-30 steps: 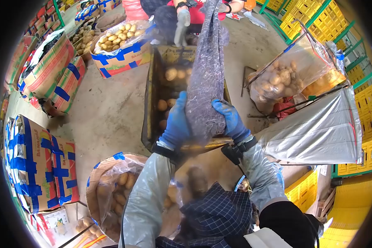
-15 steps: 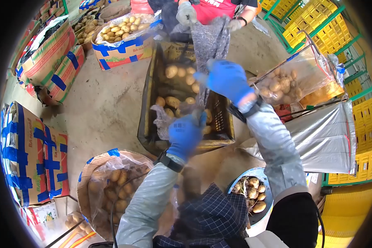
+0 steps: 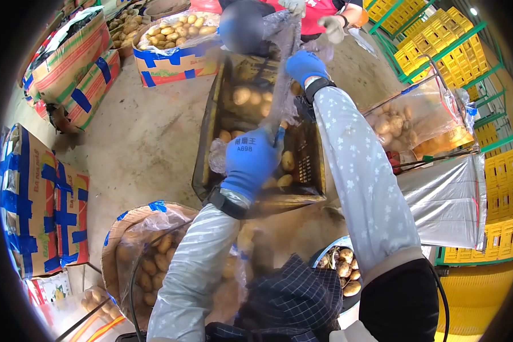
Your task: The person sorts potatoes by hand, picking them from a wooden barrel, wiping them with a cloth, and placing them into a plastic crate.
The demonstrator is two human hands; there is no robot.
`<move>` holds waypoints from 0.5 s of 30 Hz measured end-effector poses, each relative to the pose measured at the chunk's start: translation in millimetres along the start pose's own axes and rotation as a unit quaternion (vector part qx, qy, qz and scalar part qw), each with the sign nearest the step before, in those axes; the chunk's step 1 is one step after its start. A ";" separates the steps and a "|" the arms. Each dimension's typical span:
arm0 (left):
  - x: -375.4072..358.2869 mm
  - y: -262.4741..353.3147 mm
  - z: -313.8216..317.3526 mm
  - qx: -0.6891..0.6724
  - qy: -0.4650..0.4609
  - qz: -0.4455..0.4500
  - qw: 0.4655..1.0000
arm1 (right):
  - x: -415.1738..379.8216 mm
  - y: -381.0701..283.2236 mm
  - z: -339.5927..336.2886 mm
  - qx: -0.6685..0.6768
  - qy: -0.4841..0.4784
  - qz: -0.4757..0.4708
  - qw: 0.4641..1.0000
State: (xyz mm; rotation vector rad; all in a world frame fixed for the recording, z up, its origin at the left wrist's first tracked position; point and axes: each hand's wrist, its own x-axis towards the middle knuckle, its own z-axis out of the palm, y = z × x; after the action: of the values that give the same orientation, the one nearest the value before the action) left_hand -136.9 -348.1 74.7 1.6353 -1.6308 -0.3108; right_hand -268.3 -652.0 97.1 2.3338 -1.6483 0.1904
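Note:
A crate (image 3: pixel 319 171) with potatoes (image 3: pixel 241 96) inside stands in the middle. Above its near part, my left hand (image 3: pixel 249 158), in a blue glove, is closed on the lower end of a twisted translucent plastic sheet (image 3: pixel 283 74). My right hand (image 3: pixel 306 67), also blue-gloved, is closed on the sheet's right side, farther up. The plastic stretches between my hands and on toward a co-worker's gloved hand (image 3: pixel 294 7) at the top. The co-worker's other gloved hand (image 3: pixel 333 28) is to the right, beside the plastic.
A potato-filled carton (image 3: pixel 176 68) is at the upper left, and a plastic-lined round container (image 3: pixel 117 239) at the lower left. A blue tub (image 3: pixel 325 251) with potatoes is at the lower right. Taped cartons (image 3: pixel 40 199) stand left; yellow crates (image 3: pixel 496 188) are stacked right.
My right hand has moved up and away from my left, drawing the plastic longer. My left hand has risen slightly. The co-worker's head has come into view over the crate's far end.

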 end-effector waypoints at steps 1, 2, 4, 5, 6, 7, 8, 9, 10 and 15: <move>-0.1 3.2 -9.0 -0.010 -0.006 0.001 1.000 | -5.9 -6.0 -17.2 0.029 0.010 0.026 0.999; -5.2 8.8 -18.3 -0.021 -0.014 0.002 1.000 | -11.6 -11.9 -34.4 0.059 0.021 0.052 0.997; -24.0 10.0 -24.6 -0.032 -0.044 -0.009 0.998 | -1.7 11.5 -30.3 0.097 0.014 0.106 0.990; -30.3 7.4 -29.0 -0.037 -0.039 -0.015 0.998 | 10.7 26.8 -25.9 0.117 0.011 0.130 0.985; -36.5 7.4 -35.7 -0.044 -0.035 -0.022 0.998 | 18.6 30.6 -18.5 0.063 0.022 0.098 0.993; -41.3 10.0 -41.5 -0.052 -0.031 -0.027 0.998 | 23.0 36.4 -10.8 0.058 0.040 0.085 0.994; -44.4 13.4 -48.0 -0.057 -0.005 -0.026 0.998 | 13.8 19.6 -33.3 0.054 0.060 0.072 0.994; -51.4 14.2 -57.4 -0.062 -0.001 -0.019 0.998 | 10.4 11.1 -39.7 0.053 0.079 0.058 0.994; -60.6 12.9 -69.3 -0.064 0.001 -0.012 0.998 | 15.0 14.5 -40.9 0.075 0.083 0.103 0.988; -85.3 16.6 -83.4 -0.115 0.001 -0.053 0.992 | 30.5 37.3 -24.9 0.460 0.022 0.236 0.856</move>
State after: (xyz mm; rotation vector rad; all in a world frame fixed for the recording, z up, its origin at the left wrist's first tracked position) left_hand -105.8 -237.5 110.9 1.5472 -1.4500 -0.5322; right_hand -291.6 -683.7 134.4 2.3417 -2.4405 1.3960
